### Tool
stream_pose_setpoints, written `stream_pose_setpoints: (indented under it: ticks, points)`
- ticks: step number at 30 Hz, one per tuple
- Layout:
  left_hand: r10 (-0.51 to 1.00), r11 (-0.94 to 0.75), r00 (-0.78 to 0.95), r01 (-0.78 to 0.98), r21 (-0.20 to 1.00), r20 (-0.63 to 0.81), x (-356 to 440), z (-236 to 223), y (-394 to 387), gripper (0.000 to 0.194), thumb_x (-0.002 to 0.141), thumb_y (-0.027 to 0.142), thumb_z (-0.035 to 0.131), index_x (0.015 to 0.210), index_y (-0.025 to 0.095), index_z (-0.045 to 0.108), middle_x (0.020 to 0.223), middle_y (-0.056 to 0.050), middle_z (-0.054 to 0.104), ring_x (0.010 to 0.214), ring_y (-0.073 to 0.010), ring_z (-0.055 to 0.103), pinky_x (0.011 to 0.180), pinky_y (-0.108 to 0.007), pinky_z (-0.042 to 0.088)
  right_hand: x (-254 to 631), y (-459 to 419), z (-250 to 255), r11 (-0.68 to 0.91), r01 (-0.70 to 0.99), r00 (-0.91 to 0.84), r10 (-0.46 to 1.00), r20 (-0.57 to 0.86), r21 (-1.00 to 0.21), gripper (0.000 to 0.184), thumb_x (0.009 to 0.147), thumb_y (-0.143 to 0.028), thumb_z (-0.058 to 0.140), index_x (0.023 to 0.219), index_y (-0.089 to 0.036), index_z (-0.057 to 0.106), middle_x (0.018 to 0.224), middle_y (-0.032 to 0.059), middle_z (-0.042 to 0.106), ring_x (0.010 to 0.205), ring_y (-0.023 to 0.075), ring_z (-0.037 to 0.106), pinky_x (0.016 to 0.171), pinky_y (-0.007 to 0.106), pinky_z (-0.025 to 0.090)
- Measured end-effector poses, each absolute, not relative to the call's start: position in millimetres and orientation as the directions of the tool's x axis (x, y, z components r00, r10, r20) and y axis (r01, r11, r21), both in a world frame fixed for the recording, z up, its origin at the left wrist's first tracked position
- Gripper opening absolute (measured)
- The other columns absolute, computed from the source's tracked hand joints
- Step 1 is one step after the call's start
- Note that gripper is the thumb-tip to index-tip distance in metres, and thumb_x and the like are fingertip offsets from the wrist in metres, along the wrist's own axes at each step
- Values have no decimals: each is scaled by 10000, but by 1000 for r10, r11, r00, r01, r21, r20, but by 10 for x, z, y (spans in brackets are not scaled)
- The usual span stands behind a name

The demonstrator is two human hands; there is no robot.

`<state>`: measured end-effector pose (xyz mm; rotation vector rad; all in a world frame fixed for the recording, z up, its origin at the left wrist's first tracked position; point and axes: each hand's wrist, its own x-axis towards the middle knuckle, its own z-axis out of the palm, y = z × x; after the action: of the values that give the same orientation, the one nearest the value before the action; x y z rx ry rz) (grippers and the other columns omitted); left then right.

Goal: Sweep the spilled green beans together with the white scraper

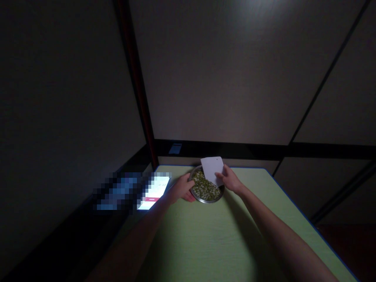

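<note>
A round metal plate (pixel 210 201) with a raised rim is over the green table. Small green and whitish bits (pixel 205 189) that look like sprouts or chopped greens cover its inside. My left hand (pixel 183 187) grips the plate's left rim, thumb on top and fingers beneath. In my right hand (pixel 230 178) is a flat white card (pixel 212 169) with a small hole near its top corner, pinched at its right edge. The card tilts above the plate's upper right part and hides some of the bits there. Whether its lower edge touches them I cannot tell.
The green table (pixel 202 239) has a blue edge and stands against panelled walls. A lit screen (pixel 154 192), partly pixelated, is left of my left forearm, with its reflection in the dark wall strip. The light is dim.
</note>
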<state>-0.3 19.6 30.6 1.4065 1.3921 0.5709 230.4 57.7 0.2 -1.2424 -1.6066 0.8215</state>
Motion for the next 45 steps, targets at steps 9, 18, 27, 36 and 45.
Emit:
stream_pose_setpoints:
  ticks: [9,18,27,36,45]
  points:
    - [931,168,223,442,881,-289,0,268,252,442,899,326,428,1312,169,407,542,-22,644,513,-201,677,494,-275,556,2331,532,24,306,329,-100,952,289,-893,371,765,-310,593,1099,-170,513,1080,86,641,929,199,596,823,358,481]
    - [941,161,197,457,875,-276,29,277,306,452,863,335,518,1286,193,442,614,-26,685,494,-163,669,496,-232,547,2334,565,34,318,322,-96,948,303,-892,305,765,-303,596,1031,-176,515,989,59,646,893,191,590,801,347,485]
    - [943,141,209,450,882,-258,47,295,342,439,871,350,507,1267,170,443,631,-47,691,480,-164,663,469,-218,527,2383,603,50,317,280,-136,947,289,-906,376,773,-317,596,1113,-177,513,1049,70,645,913,204,597,793,350,493]
    - [942,135,218,449,883,-255,34,238,382,454,874,360,500,1287,185,430,625,-35,689,492,-165,669,474,-218,535,2397,541,71,314,226,-161,946,282,-922,383,771,-301,609,1116,-169,508,998,66,649,906,200,595,794,343,498]
    - [944,120,226,444,888,-241,33,216,403,449,869,346,501,1278,176,424,602,-25,679,470,-151,657,468,-208,530,2399,481,93,312,221,-153,947,282,-924,340,768,-308,606,1068,-166,531,994,67,649,904,204,584,805,360,483]
